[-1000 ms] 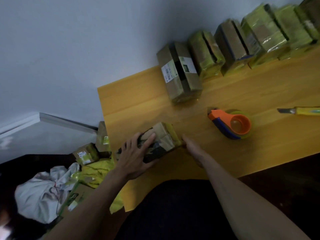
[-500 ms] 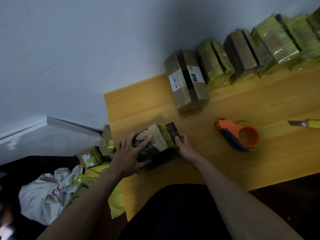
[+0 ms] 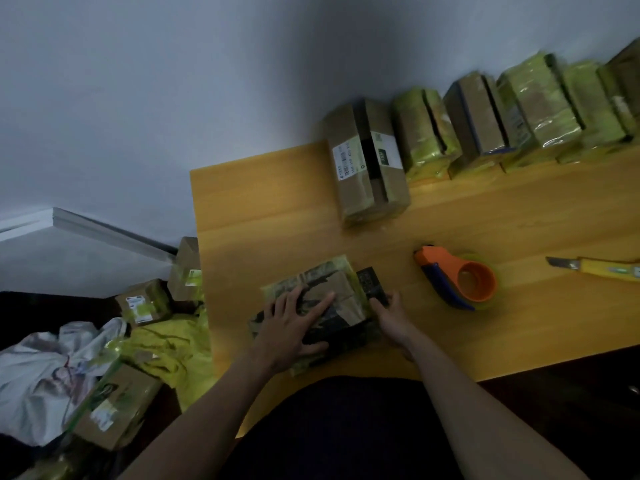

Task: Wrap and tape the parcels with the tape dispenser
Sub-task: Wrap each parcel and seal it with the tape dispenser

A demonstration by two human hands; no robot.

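Fingers of the left hand (image 3: 294, 327) are spread flat on the parcel (image 3: 322, 306) at the counter (image 3: 519, 323) edge; right hand (image 3: 389, 315) fingers grip its end. It seems light, stiff, with slippery film; holding by edges is advised.

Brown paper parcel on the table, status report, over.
Left hand flat on brown paper parcel; right hand gripping its end. Orange tape dispenser idle on yellow table. Nothing between.

Bare table (image 3: 263, 216) between parcel (image 3: 322, 306) and box (image 3: 367, 164)
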